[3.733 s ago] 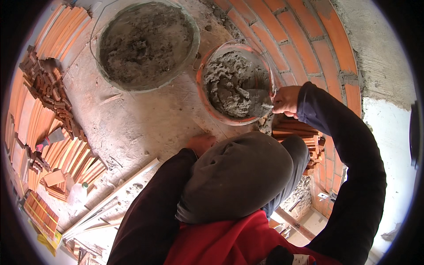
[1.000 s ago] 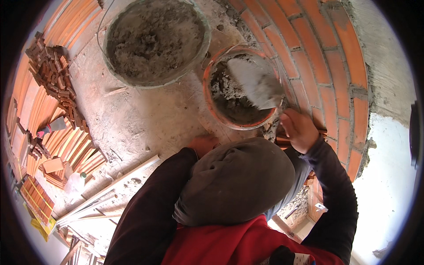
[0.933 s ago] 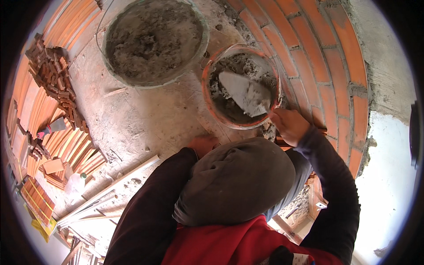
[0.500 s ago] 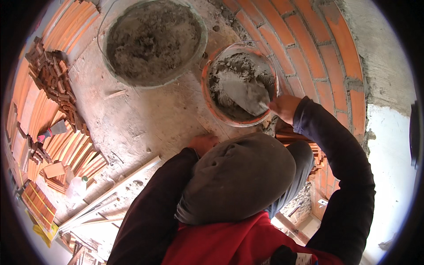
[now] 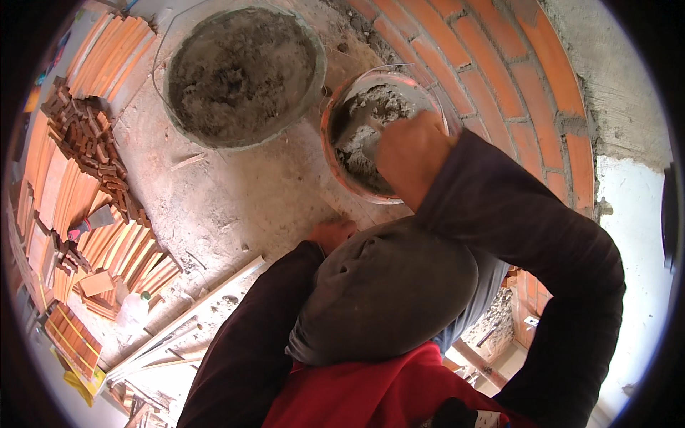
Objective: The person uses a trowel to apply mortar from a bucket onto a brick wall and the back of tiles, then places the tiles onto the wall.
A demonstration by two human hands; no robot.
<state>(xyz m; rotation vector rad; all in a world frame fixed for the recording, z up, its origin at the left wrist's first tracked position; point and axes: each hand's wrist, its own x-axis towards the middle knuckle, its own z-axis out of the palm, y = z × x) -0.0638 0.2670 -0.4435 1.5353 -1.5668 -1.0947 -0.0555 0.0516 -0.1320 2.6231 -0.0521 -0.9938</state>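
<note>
My right hand (image 5: 414, 153) is closed around the handle of a trowel over the orange-rimmed bucket (image 5: 327, 146). The trowel (image 5: 351, 130) is tilted into the bucket, its blade blurred and largely lost among the grey mortar (image 5: 389, 103). My left hand (image 5: 332, 234) is beside my knee, partly covered by my dark-clad leg; its fingers cannot be made out clearly. Farther left stands a wider tub (image 5: 165, 100) holding more grey mortar (image 5: 250, 78), with a thin wire handle along its rim.
A brick wall (image 5: 492, 64) with mortar joints curves along the right, beside a white plastered surface (image 5: 631, 207). Bricks are stacked (image 5: 114, 50) on the left, with a pink-handled tool (image 5: 77, 232) on them. Wooden strips (image 5: 193, 307) and a clear bottle (image 5: 133, 311) lie lower left.
My right hand has moved left from the bucket's right rim to over its middle, turning the trowel so its broad face no longer shows. My left hand stays by the knee.
</note>
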